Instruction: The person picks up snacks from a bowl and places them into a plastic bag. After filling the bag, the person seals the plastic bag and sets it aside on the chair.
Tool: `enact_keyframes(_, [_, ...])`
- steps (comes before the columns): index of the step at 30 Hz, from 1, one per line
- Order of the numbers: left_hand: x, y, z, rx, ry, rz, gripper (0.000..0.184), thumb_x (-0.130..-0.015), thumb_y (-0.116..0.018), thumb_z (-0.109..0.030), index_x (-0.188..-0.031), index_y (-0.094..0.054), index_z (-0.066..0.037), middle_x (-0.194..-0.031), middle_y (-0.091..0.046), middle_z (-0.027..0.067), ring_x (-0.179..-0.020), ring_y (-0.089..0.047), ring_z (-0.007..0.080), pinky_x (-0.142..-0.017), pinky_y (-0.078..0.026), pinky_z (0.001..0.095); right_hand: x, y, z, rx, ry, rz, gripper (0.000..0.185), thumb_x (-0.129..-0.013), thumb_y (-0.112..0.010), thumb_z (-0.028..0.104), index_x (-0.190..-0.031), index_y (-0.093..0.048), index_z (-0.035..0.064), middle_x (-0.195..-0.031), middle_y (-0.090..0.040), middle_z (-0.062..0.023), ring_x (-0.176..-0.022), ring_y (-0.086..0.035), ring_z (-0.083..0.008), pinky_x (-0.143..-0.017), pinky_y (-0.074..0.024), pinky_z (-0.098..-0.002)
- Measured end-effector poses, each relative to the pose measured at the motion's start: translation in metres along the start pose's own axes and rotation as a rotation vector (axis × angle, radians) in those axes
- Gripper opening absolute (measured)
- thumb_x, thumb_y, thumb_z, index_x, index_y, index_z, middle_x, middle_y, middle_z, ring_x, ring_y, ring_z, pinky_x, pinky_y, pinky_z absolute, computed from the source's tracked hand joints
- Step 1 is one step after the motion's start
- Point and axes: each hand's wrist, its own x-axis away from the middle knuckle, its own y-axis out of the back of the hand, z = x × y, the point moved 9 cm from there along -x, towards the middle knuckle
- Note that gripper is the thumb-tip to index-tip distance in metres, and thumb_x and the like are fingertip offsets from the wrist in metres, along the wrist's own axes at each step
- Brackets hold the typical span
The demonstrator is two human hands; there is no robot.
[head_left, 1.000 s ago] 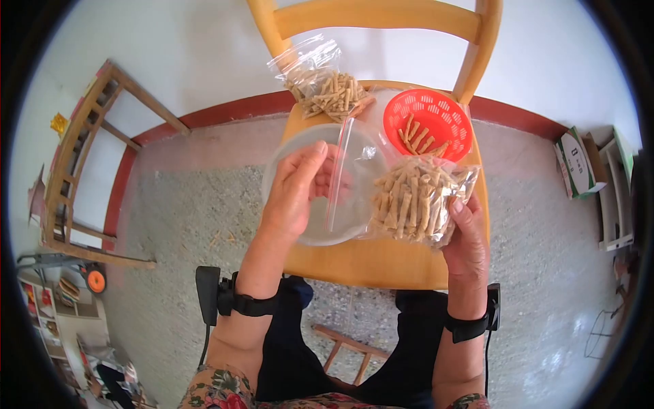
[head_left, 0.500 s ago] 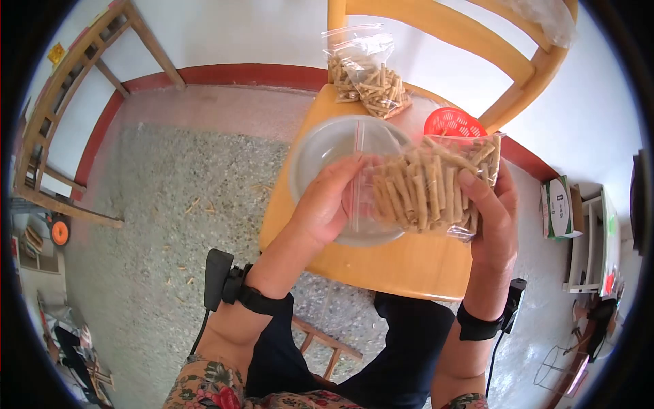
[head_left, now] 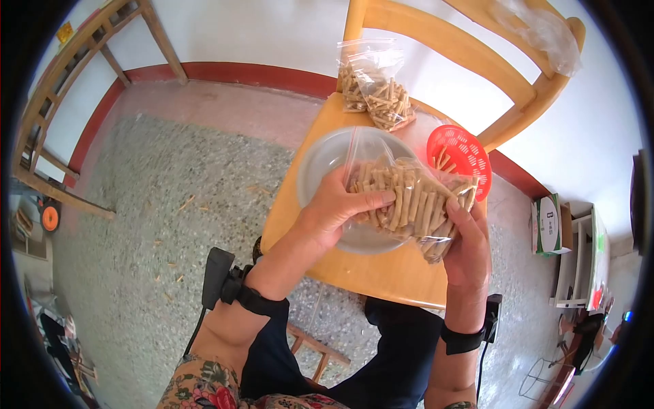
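Between my hands is a clear zip bag (head_left: 409,204) packed with short tan sticks, held over the front of a grey-white basin (head_left: 315,160). My left hand (head_left: 340,208) grips the bag's left side near the zip end, its thumb lying across the sticks. At the lower right end, my right hand (head_left: 469,238) is closed on the bag, thumb on top. Just behind the bag stands a red perforated basket (head_left: 477,160) with a few sticks in it. The basin rests on a wooden chair seat (head_left: 334,269), and the bag hides part of it.
Two filled zip bags (head_left: 387,102) stand at the back of the seat, by the chair backrest (head_left: 449,37). A crumpled plastic bag (head_left: 538,34) hangs there. Scattered sticks (head_left: 186,203) lie on the floor. A wooden rack (head_left: 51,102) is at left, a carton (head_left: 549,225) at right.
The bag has tilted, its right end dropping. My left hand has moved from the zip edge onto the filled part. My right hand has come lower and left, uncovering more of the red basket.
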Motion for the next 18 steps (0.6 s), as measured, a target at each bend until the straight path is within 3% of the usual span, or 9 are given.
enact_keyframes(3, [0.0, 0.005, -0.009, -0.204, -0.091, -0.064, 0.05, -0.067, -0.069, -0.007, -0.11, -0.046, 0.0, -0.096, -0.056, 0.0062, -0.089, -0.054, 0.012, -0.076, -0.045, 0.0246, 0.004, 0.006, -0.012, 0.016, -0.047, 0.006, 0.033, -0.082, -0.052, 0.017, -0.11, -0.046, 0.0006, -0.102, -0.055, -0.0101, -0.094, -0.054, -0.0166, -0.08, -0.0441, -0.0295])
enact_keyframes(5, [0.001, 0.003, -0.02, -0.295, -0.177, -0.091, 0.05, -0.066, -0.07, -0.007, -0.11, -0.046, 0.0, -0.095, -0.056, 0.0057, -0.088, -0.054, 0.0117, -0.076, -0.045, 0.0243, 0.004, 0.004, -0.023, -0.109, -0.148, 0.093, 0.053, -0.083, -0.052, 0.033, -0.12, -0.038, -0.0014, -0.118, -0.046, -0.0142, -0.108, -0.047, -0.0243, -0.091, -0.0387, -0.0355])
enact_keyframes(6, [0.001, 0.005, -0.024, -0.291, -0.203, -0.11, 0.051, -0.066, -0.07, -0.007, -0.111, -0.046, 0.001, -0.096, -0.056, 0.0059, -0.088, -0.054, 0.0119, -0.077, -0.044, 0.0243, 0.004, 0.003, -0.022, -0.108, -0.147, 0.094, 0.053, -0.083, -0.052, 0.033, -0.12, -0.038, -0.0014, -0.118, -0.046, -0.0142, -0.108, -0.047, -0.0243, -0.091, -0.0387, -0.0355])
enact_keyframes(8, [0.0, 0.007, -0.03, -0.287, -0.228, -0.127, 0.052, -0.066, -0.07, -0.007, -0.111, -0.046, 0.001, -0.096, -0.056, 0.006, -0.088, -0.054, 0.012, -0.078, -0.044, 0.0244, 0.008, -0.001, -0.021, -0.17, -0.179, 0.072, 0.065, -0.08, -0.051, 0.046, -0.121, -0.037, -0.0022, -0.12, -0.045, -0.0139, -0.11, -0.046, -0.0255, -0.093, -0.0376, -0.0364])
enact_keyframes(12, [0.004, 0.004, -0.039, -0.205, -0.14, -0.041, 0.056, -0.064, -0.07, -0.008, -0.113, -0.046, 0.003, -0.099, -0.056, 0.0065, -0.089, -0.054, 0.0124, -0.08, -0.043, 0.0248, 0.013, 0.002, -0.032, -0.313, -0.318, 0.149, 0.063, -0.08, -0.053, 0.044, -0.12, -0.039, -0.0027, -0.118, -0.048, -0.0149, -0.105, -0.05, -0.0231, -0.09, -0.0392, -0.037])
enact_keyframes(15, [0.005, 0.005, -0.041, -0.198, -0.102, -0.016, 0.057, -0.062, -0.072, -0.008, -0.112, -0.047, 0.004, -0.099, -0.056, 0.0062, -0.09, -0.054, 0.0131, -0.081, -0.042, 0.025, 0.011, -0.004, -0.038, -0.15, -0.319, 0.278, 0.07, -0.078, -0.055, 0.045, -0.122, -0.036, -0.0053, -0.12, -0.046, -0.0156, -0.107, -0.048, -0.0222, -0.092, -0.0368, -0.0348])
enact_keyframes(17, [0.008, 0.001, -0.044, -0.349, -0.084, 0.007, 0.055, -0.062, -0.072, -0.009, -0.109, -0.049, 0.003, -0.098, -0.056, 0.0058, -0.09, -0.053, 0.0126, -0.081, -0.042, 0.025, 0.017, -0.031, -0.025, 0.056, -0.279, 0.531, 0.074, -0.076, -0.056, 0.046, -0.123, -0.035, -0.0062, -0.119, -0.046, -0.0157, -0.108, -0.047, -0.0204, -0.093, -0.035, -0.0316])
enact_keyframes(18, [0.009, -0.001, -0.044, -0.346, -0.083, 0.007, 0.055, -0.062, -0.072, -0.009, -0.109, -0.049, 0.003, -0.098, -0.056, 0.0058, -0.09, -0.053, 0.0126, -0.081, -0.042, 0.025, 0.016, -0.032, -0.029, 0.04, -0.372, 0.497, 0.072, -0.072, -0.065, 0.036, -0.123, -0.035, -0.0054, -0.115, -0.048, -0.0143, -0.106, -0.047, -0.0186, -0.09, -0.0364, -0.0295])
